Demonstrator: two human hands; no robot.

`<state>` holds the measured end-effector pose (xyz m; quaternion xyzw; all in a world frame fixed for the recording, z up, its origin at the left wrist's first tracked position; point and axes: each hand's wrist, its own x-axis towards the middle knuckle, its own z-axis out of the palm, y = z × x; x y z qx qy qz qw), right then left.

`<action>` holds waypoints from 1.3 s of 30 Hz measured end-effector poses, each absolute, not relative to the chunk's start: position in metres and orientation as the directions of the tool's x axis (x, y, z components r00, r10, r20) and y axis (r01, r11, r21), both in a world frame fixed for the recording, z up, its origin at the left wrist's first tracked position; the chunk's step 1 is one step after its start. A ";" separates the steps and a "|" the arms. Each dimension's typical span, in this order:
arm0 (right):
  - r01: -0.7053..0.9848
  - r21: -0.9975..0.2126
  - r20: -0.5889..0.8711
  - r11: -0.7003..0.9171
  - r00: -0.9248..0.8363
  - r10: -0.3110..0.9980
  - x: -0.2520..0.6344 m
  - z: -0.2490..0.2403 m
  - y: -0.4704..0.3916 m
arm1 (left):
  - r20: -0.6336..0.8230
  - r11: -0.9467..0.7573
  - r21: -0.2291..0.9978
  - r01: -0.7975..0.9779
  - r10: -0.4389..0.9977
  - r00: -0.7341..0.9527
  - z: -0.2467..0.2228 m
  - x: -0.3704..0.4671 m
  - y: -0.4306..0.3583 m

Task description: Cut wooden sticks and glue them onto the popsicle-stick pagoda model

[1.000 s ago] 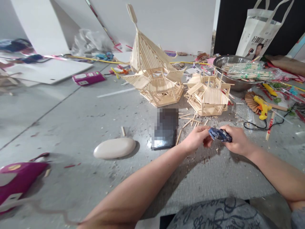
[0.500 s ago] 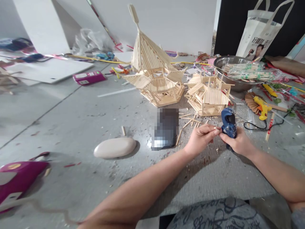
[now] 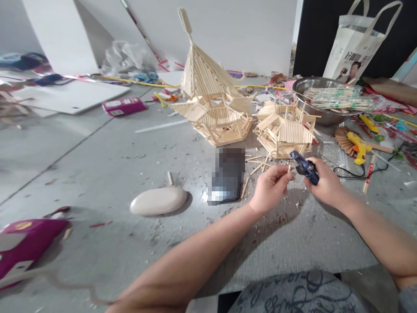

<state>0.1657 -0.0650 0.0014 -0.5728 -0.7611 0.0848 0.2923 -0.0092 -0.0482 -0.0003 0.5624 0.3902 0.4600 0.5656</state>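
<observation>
My left hand [image 3: 271, 188] pinches a short piece of wooden stick [image 3: 289, 168] upright between thumb and fingertips. My right hand [image 3: 325, 180] is wrapped around a dark blue hand cutter [image 3: 308, 168], its jaw end tilted up and left, close to the stick piece but apart from it. Just beyond my hands stands a small stick-built pavilion model [image 3: 286, 134]. Left of it is a taller stick model [image 3: 218, 108] with a pointed roof. Loose cut sticks [image 3: 257, 164] lie between the phone and my left hand.
A phone [image 3: 227, 176] and a pale oval case [image 3: 158, 201] lie on the grey floor. A steel bowl [image 3: 302, 87] holds wrapped chopsticks. Nearby are a yellow glue gun [image 3: 359, 148] with a black cord, a white bag [image 3: 350, 48] and purple boxes [image 3: 125, 107].
The blue cutter has swung from upright to tilted left in my right hand. My left hand has drawn back slightly from it, and the stick piece now points up.
</observation>
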 end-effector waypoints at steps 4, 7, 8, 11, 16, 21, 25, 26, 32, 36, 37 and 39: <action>0.864 -0.356 0.348 0.356 -0.231 0.909 0.165 -0.006 -0.062 | 0.118 -0.116 0.993 -0.026 0.960 0.252 -0.008 -0.011 -0.044; 0.878 -0.305 0.362 0.370 -0.253 0.897 0.163 -0.008 -0.062 | 0.130 -0.133 0.991 -0.002 0.964 0.233 -0.010 -0.012 -0.042; 0.880 -0.296 0.364 0.371 -0.255 0.896 0.163 -0.008 -0.063 | 0.130 -0.135 0.991 0.007 0.965 0.229 -0.011 -0.013 -0.041; 0.887 -0.287 0.364 0.362 -0.249 0.898 0.162 -0.008 -0.065 | 0.131 -0.148 0.987 0.056 0.965 0.225 -0.010 -0.012 -0.041; 0.895 -0.284 0.347 0.344 -0.238 0.907 0.160 -0.008 -0.067 | 0.163 -0.198 0.972 0.124 0.956 0.243 -0.014 -0.012 -0.041; 0.899 -0.264 0.352 0.351 -0.249 0.902 0.160 -0.009 -0.067 | 0.186 -0.230 0.962 0.145 0.945 0.267 -0.020 -0.012 -0.040; 0.906 -0.254 0.334 0.338 -0.246 0.910 0.161 -0.010 -0.068 | 0.195 -0.246 0.954 0.172 0.943 0.270 -0.017 -0.013 -0.041; 0.908 -0.253 0.329 0.335 -0.245 0.912 0.161 -0.010 -0.068 | 0.199 -0.254 0.950 0.182 0.942 0.272 -0.016 -0.013 -0.041; 0.914 -0.257 0.311 0.315 -0.230 0.922 0.160 -0.009 -0.068 | 0.209 -0.278 0.933 0.230 0.936 0.284 -0.009 -0.015 -0.043; 0.917 -0.260 0.302 0.302 -0.220 0.928 0.159 -0.008 -0.067 | 0.182 -0.253 0.944 0.211 0.934 0.307 -0.008 -0.014 -0.045; 0.916 -0.260 0.302 0.305 -0.223 0.927 0.159 -0.008 -0.068 | 0.175 -0.248 0.946 0.211 0.933 0.313 -0.008 -0.014 -0.045; 0.916 -0.257 0.300 0.309 -0.229 0.926 0.160 -0.007 -0.068 | 0.165 -0.246 0.945 0.218 0.929 0.331 -0.007 -0.014 -0.046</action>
